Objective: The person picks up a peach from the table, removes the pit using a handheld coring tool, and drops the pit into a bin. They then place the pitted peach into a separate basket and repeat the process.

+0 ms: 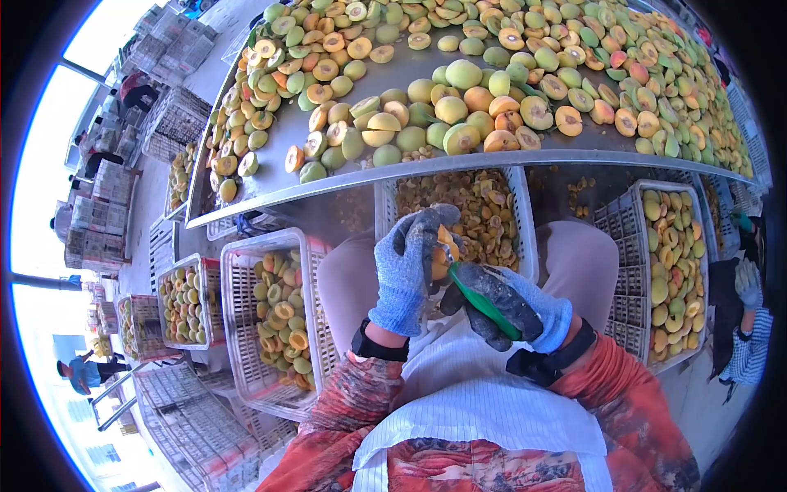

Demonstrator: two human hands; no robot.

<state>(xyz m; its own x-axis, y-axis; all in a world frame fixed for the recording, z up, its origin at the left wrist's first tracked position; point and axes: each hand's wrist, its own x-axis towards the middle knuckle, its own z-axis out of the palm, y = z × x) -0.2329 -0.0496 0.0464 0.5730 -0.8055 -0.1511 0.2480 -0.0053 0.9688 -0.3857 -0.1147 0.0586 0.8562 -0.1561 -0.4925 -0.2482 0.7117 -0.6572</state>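
Observation:
My left hand (414, 258), in a blue and dark grey glove, is closed around a cut orange-yellow fruit (443, 252) over the front of my lap. Just right of it, my right hand (508, 303), gloved alike, grips a green-handled tool (484, 302), whose tip is at the fruit. The tool's tip is partly hidden by the fingers. Below both hands and under the table edge, a white crate (527, 221) holds small fruit pieces (484, 201). Many halved and whole fruits (464, 107) lie on the metal table (270, 176) ahead.
Left of my knees is a crate (238, 316) of halved fruit, with a smaller one (215, 303) beyond. Another filled crate (639, 271) stands right. A co-worker's gloved hand (748, 284) shows at the far right. Stacked crates and people are at the left.

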